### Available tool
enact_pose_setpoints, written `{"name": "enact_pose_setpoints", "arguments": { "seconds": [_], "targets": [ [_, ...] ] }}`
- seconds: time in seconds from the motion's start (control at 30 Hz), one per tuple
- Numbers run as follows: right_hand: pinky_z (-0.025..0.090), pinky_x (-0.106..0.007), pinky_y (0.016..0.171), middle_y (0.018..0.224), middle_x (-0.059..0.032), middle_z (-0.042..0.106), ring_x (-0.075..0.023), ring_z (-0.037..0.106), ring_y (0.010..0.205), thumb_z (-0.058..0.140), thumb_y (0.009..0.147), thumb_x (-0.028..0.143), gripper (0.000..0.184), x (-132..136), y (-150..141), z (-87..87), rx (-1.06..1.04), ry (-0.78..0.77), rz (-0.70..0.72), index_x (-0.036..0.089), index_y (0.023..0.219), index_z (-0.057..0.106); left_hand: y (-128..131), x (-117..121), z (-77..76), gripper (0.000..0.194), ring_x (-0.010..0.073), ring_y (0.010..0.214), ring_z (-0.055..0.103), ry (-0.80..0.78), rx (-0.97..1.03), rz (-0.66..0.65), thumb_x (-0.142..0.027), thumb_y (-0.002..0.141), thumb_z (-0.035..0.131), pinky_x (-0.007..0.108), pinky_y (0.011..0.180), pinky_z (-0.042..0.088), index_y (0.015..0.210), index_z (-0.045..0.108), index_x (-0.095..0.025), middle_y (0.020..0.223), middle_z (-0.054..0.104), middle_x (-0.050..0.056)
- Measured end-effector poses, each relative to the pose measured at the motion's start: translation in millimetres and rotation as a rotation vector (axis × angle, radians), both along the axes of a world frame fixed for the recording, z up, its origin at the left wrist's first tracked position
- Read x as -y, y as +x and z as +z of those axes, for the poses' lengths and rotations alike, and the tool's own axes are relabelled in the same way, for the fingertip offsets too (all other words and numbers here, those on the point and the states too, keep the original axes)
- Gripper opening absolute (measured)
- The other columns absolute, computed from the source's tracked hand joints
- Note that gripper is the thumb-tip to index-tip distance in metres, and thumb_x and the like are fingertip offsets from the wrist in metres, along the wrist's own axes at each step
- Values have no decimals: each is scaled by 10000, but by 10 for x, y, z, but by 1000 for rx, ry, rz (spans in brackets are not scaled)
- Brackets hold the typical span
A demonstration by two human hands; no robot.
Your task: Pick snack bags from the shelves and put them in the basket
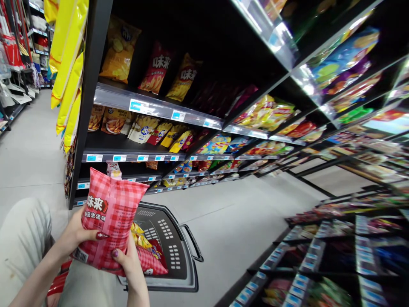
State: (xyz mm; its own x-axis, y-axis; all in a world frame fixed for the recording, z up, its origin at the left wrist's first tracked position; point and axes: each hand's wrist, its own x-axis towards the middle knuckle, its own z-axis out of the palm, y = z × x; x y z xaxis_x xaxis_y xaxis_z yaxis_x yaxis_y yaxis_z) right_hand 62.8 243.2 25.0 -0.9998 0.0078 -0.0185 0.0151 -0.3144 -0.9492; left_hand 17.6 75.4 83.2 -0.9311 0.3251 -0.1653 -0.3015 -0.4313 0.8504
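A red checked bag of chips [119, 209] is held up in front of me between both hands, its printed back turned toward me. My left hand [78, 230] grips its left side, thumb across the front. My right hand [129, 260] has hold of the lower right edge, thumb pressed on the bag and fingers hidden behind it. Just beyond, on the floor, stands a dark shopping basket [183, 273]. Inside it lie another red checked bag [150, 261] and a yellow snack bag [140, 236], partly covered by the held bag.
A black shelf unit [153, 108] with price tags rises ahead, stocked with snack bags [119, 49]. Yellow bags [68, 64] hang on its left end. Another shelf row [319, 256] runs along the right. Grey floor [230, 221] lies between, and my bent knees are at lower left.
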Motion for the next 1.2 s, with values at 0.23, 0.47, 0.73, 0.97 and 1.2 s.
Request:
{"name": "enact_pose_setpoints", "arguments": {
  "seconds": [0.23,0.47,0.73,0.97,1.2],
  "targets": [
    [385,-403,1090,1296,-74,610,-290,534,1227,824,584,569,900,-33,3,-63,14,27,11,255,1362,499,9,-17,13,805,323,1023,679,19,20,5,-305,498,888,402,881,558,1219,554,-176,1093,733,121],
    [368,-412,1110,1330,-70,588,-288,523,1250,813,623,548,876,-41,-9,-93,-30,3,49,265,1381,476,8,-14,21,790,327,1054,663,24,8,-36,-321,526,882,394,874,553,1208,522,-150,1139,708,140],
    [343,-424,1133,1359,-72,571,-295,481,1309,813,647,518,864,-50,-20,-98,-58,-14,74,266,1392,457,15,-11,-5,999,337,1102,635,34,-14,-71,-339,546,882,396,909,531,1382,366,-158,1178,686,148],
    [339,-425,1133,1374,-75,556,-293,474,1312,807,653,520,869,-63,-8,-119,-48,-10,72,264,1401,448,14,1,-49,1019,340,1145,611,42,-12,-91,-326,570,876,395,916,531,1414,326,-176,1246,650,156],
    [339,-425,1130,1296,-80,609,-286,518,1259,811,624,547,875,-64,7,-181,-39,1,43,254,1376,472,17,4,-34,1003,335,1156,607,38,-27,-83,-357,562,878,403,949,519,1406,364,-191,1251,653,144]
  ]
}}
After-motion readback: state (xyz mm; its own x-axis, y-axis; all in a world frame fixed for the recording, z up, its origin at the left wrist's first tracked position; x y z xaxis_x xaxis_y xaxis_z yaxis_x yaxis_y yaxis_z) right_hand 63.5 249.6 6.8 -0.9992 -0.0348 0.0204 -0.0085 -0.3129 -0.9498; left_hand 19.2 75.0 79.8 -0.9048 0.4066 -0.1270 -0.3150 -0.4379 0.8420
